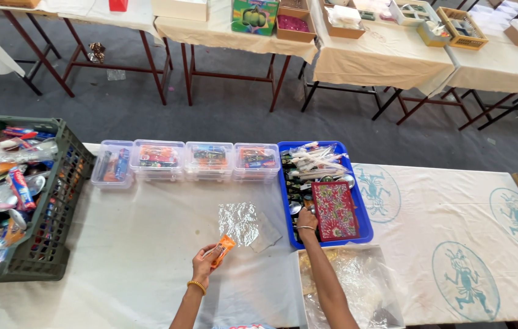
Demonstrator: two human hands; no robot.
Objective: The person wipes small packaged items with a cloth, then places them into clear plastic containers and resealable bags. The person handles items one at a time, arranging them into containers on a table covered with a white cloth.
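My left hand [205, 263] holds a small orange packet [223, 249] above the white tablecloth. A clear crinkled plastic bag [245, 224] lies just beyond it. My right hand [305, 220] reaches into the blue tray [365, 231] and touches the left edge of a red patterned pouch [334, 211]. Spoons and white plastic-wrapped cutlery [314, 164] fill the tray's far end. A pile of clear plastic bags [353, 283] lies under my right forearm.
Several clear lidded boxes [185, 161] with colourful items stand in a row left of the blue tray. A dark green crate [57, 201] full of packets sits at the left. More tables with boxes [295, 24] stand across the grey floor.
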